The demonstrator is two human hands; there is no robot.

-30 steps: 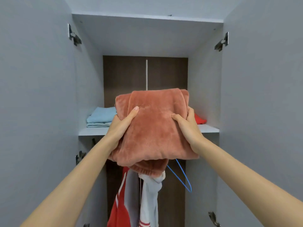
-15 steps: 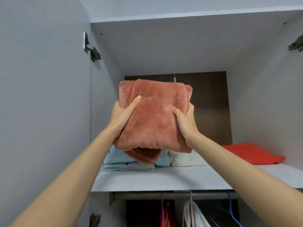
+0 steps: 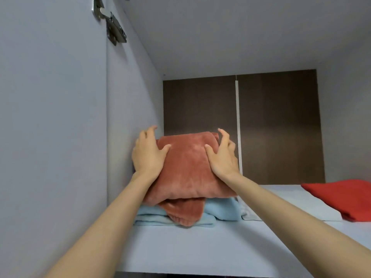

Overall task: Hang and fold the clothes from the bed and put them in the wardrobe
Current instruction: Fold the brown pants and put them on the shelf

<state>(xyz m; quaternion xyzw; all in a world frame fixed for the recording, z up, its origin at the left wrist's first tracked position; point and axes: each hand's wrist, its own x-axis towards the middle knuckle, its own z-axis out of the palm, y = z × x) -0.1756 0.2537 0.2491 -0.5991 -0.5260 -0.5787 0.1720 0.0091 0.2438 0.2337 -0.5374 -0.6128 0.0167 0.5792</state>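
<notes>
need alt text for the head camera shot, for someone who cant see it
A left hand and a right hand press the sides of a folded rust-coloured fleece resting on a pale blue folded pile at the left end of a wardrobe shelf. A folded red garment lies at the shelf's right end, with a white one between.

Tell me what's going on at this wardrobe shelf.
A person is setting a folded rust-pink fleece on top of the light blue folded stack at the left end of the shelf. The left hand and right hand press its sides, thumbs on top, fingers fairly straight. A loose flap droops over the stack's front. A red folded item lies further right.
</notes>
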